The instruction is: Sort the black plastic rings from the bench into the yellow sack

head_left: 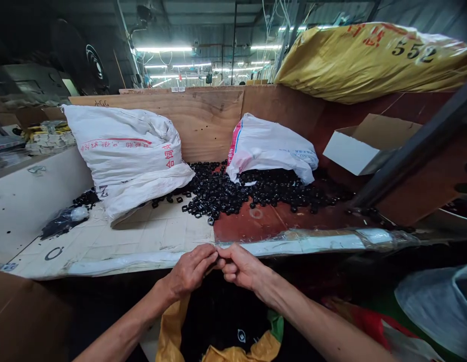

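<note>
My left hand (193, 269) and my right hand (241, 266) meet fingertip to fingertip just in front of the bench's taped edge. Both are closed in a pinch, and whatever lies between the fingers is hidden. Beyond them, a heap of small black ring-like parts (218, 193) spreads over the bench top. Below my hands, a yellow sack (169, 327) stands with its mouth gaping and a dark inside, where a pale-marked piece (241, 335) shows.
Two white woven sacks (131, 151) (273, 146) lie on the bench against a wooden back board (207, 120). A white carton (350, 151) and a dark metal post (418, 146) stand at right. Above rests a big yellow sack (369, 63). A dark plastic bag (60, 221) lies at left.
</note>
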`<state>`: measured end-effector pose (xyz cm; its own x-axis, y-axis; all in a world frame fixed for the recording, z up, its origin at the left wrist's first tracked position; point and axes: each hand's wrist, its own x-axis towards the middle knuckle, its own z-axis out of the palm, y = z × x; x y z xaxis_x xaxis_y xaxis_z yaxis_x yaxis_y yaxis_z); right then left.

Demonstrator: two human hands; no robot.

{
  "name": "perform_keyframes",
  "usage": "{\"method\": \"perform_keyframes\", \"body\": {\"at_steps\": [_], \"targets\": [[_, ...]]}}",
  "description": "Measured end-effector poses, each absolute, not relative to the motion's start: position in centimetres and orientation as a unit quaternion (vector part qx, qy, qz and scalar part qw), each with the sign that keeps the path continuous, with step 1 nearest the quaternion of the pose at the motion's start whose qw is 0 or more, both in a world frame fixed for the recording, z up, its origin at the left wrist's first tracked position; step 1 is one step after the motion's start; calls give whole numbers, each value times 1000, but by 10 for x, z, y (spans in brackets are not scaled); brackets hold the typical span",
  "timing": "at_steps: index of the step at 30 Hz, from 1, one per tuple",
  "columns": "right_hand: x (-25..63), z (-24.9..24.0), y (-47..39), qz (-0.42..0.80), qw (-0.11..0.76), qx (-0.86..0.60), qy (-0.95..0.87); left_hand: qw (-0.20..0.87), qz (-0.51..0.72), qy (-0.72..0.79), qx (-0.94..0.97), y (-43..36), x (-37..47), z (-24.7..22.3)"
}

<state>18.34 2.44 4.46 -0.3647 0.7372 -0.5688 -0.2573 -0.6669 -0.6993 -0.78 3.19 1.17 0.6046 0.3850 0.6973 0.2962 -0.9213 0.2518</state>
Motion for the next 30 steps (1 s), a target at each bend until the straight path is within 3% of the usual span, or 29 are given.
{"method": "perform_keyframes", "body": {"at_steps": [7, 10, 12, 17, 21, 24, 30], "targets": [[188, 47, 9, 384, 489, -439, -649, 354, 451, 375, 728, 17, 4, 38], [188, 44, 9, 278, 527, -403, -695, 401, 474, 390, 680, 14, 10, 36], [186, 41, 9, 319, 522, -420, -671, 347, 488, 385, 702, 15, 11, 30], [185, 35, 11, 609, 442, -445, -487, 120, 468, 273, 832, 19, 4, 24], [192, 36, 13, 695, 379, -421, -443, 101, 397, 175, 895, 21, 1, 32], [194, 40, 10, 642, 411, -427, -487, 176, 431, 258, 847, 22, 5, 40], [193, 34, 0, 404, 482, -463, -625, 340, 451, 374, 736, 20, 11, 53]]}}
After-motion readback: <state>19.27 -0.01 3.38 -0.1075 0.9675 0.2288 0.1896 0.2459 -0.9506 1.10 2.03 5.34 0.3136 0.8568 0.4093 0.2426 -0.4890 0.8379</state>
